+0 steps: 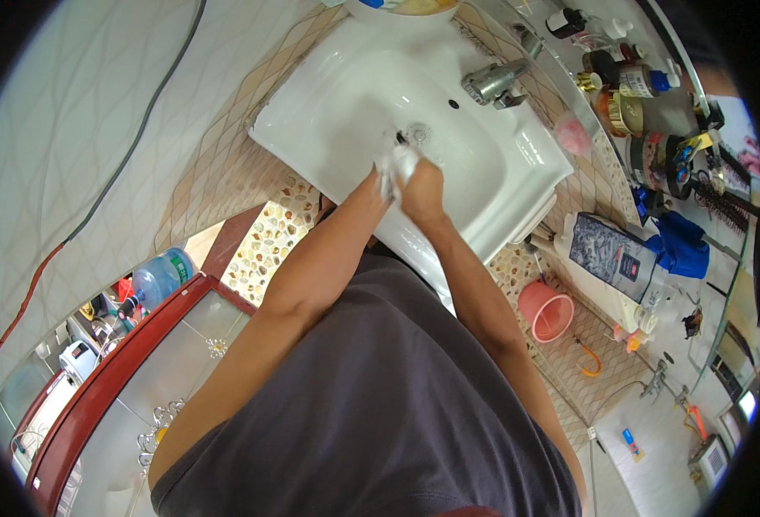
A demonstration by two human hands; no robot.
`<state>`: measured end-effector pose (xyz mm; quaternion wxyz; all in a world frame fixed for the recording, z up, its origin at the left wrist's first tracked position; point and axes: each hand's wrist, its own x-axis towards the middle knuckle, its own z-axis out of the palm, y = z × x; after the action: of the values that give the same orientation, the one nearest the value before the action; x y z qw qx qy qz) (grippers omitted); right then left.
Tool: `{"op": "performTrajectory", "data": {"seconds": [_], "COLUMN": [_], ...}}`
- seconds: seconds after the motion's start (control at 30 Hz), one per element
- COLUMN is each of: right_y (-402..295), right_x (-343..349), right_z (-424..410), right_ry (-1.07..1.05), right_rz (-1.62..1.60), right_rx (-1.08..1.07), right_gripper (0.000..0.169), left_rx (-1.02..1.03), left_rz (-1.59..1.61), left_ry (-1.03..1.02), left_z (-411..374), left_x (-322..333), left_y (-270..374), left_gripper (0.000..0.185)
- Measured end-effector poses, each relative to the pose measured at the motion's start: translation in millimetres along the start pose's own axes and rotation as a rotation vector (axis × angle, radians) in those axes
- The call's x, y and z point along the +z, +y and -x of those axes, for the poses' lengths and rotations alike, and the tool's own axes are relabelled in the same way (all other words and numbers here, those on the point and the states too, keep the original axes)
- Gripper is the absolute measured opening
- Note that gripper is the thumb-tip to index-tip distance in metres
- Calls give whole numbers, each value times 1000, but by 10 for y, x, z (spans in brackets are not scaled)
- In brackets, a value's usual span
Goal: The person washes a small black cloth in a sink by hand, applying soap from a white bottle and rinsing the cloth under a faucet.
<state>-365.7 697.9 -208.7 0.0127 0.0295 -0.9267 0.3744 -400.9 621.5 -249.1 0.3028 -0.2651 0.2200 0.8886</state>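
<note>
Over the white ceramic washbasin [476, 168], my left hand [386, 181] and my right hand [422, 184] are close together, blurred by motion. White lather or a white object covers part of the fingers; which of the two is unclear. A small dark thing [401, 137] shows just beyond the fingertips, beside the metal drain [419, 134]. The fingers are too blurred to tell whether either hand grips something. A chrome faucet [493, 84] stands at the basin's upper right, beyond my right hand.
Glass shelving at the right holds bottles [644, 81], scissors [683, 161] and a round hairbrush [722, 203]. A pink bucket [548, 313] stands low at the right. At the left are a dark cable [141, 132] on the wall, a red-framed door [115, 362] and a large water bottle [160, 281].
</note>
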Motion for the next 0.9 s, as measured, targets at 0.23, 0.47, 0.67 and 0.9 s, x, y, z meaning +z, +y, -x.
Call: {"op": "performTrajectory", "data": {"seconds": [0.23,0.47,0.67,0.9], "right_y": [197,691,290,328], "right_x": [-106,-112,66,320], "right_z": [-228,-350,-179,-44], "right_ry": [156,162,148,134], "right_rz": [-127,-83,-382,-501], "right_rx": [-54,220,57,123], "right_gripper": [33,30,32,32], "left_rx": [245,30,248,63], "left_rz": [-130,135,-9,255], "left_ry": [-162,-49,-554,-533], "left_z": [-117,-125,-526,-243], "left_x": [-7,188,-722,-402], "left_y": [-95,-319,-250,-91], "left_gripper": [15,19,17,30]}}
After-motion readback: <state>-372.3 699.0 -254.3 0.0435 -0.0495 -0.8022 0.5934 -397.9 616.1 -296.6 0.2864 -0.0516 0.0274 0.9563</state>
